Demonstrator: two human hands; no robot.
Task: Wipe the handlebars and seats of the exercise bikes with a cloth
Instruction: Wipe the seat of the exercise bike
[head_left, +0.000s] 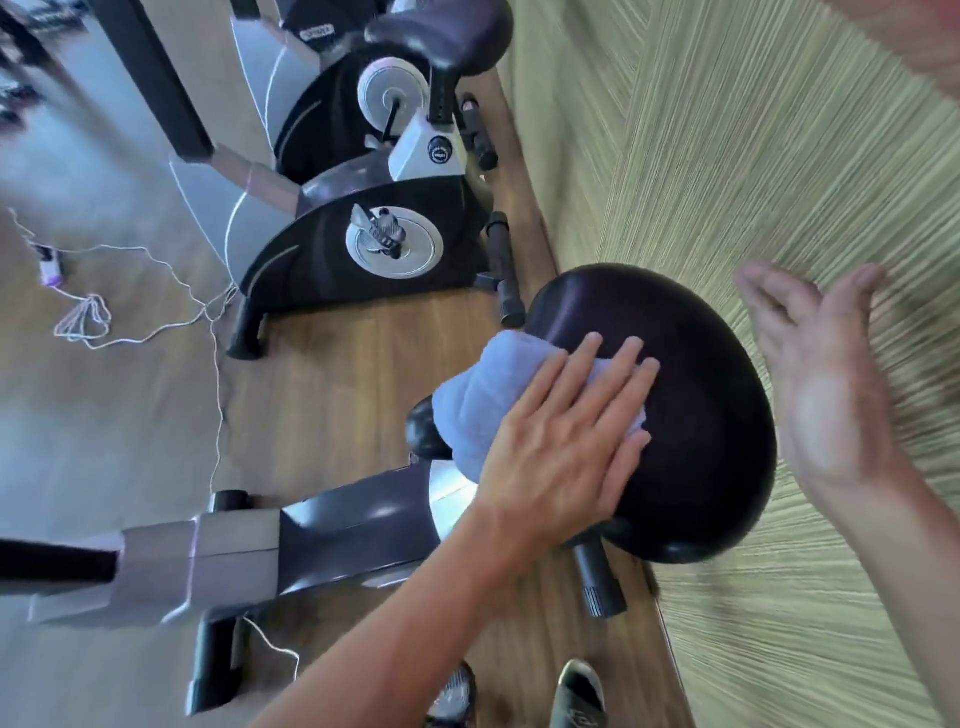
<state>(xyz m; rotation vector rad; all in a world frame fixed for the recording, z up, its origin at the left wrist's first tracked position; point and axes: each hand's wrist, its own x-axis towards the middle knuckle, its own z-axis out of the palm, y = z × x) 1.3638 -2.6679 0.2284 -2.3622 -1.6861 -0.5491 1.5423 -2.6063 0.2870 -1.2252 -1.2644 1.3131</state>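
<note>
Fingers of your left hand lie straight and flat, pressing the cloth onto the nearest seat; your right hand hangs open, empty, beside it. You're mid-wipe on this seat; next, sweep toward its rear edge. Three bikes show, two seats, one cloth.

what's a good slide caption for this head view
Left hand presses a blue cloth flat on the nearest bike's black seat; right hand hovers open.
</note>
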